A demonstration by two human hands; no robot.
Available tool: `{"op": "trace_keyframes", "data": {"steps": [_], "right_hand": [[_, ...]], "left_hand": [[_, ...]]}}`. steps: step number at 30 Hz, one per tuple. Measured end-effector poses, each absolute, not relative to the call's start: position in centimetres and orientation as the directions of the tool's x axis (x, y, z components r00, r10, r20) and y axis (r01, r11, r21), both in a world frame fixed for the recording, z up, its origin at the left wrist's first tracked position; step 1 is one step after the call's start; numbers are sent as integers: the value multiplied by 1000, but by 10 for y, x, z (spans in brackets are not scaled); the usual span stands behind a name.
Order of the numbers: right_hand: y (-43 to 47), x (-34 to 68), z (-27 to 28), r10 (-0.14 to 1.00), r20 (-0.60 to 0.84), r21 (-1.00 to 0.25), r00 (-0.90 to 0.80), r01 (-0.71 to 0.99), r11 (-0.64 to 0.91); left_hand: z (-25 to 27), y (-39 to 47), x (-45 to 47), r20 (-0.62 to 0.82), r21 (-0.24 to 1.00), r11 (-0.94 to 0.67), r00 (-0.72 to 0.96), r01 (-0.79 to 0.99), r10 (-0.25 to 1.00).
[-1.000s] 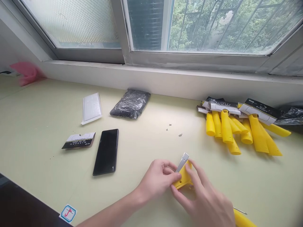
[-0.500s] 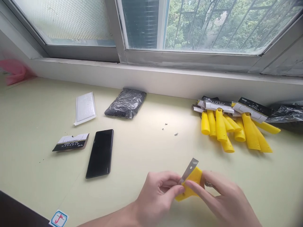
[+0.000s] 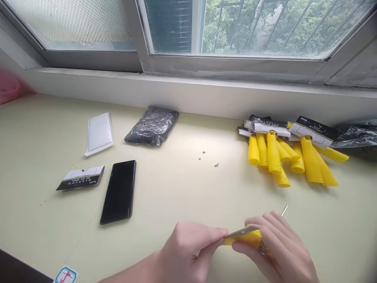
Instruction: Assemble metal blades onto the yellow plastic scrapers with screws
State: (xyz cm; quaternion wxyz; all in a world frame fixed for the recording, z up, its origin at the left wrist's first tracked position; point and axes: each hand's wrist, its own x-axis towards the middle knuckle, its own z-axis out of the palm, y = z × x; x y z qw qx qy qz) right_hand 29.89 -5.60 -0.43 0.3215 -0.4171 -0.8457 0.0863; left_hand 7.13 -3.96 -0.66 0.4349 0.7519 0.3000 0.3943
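Between both hands is a yellow plastic piece [image 3: 252, 237] with a flat metal blade [image 3: 242, 232] along its upper edge, seen nearly edge-on. My left hand [image 3: 188, 247] pinches its left end between thumb and fingers. The right end is held in my right hand [image 3: 284, 245], thumb below and fingers curled over the top, hiding part of it. Something silver and coiled or ring-like [image 3: 263, 248] shows by the right fingers; I cannot tell which. A thin metal rod [image 3: 284, 210] sticks up behind the right hand. Small metal screws and nuts [image 3: 216, 165] lie on the table beyond.
Several yellow handles [image 3: 274, 153] with folded cards lie in a pile at right, beside a black plastic bag [image 3: 357, 135]. At left are a black phone [image 3: 118, 192], a folded card [image 3: 81, 178], a white bubble-wrap packet [image 3: 100, 133] and a wrapped dark package [image 3: 153, 125].
The yellow piece has turned so its blade, which pointed up, now lies nearly flat. My right fingers have come over its top, and the thin rod has come into view.
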Motion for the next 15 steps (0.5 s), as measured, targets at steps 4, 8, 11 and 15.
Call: {"op": "trace_keyframes", "data": {"steps": [4, 8, 11, 15], "right_hand": [[-56, 299, -5, 754, 474, -390, -455, 659, 643], [-57, 299, -9, 743, 473, -354, -472, 671, 652], [-56, 297, -11, 743, 449, -332, -497, 679, 655], [-59, 297, -7, 690, 486, -269, -536, 659, 702]], "left_hand": [[-12, -37, 68, 460, 761, -627, 542, 168, 703], [-16, -37, 69, 461, 690, -683, 580, 242, 671], [-15, -37, 69, 397, 697, -662, 621, 274, 676], [-4, -31, 65, 428, 701, -684, 647, 203, 631]]}}
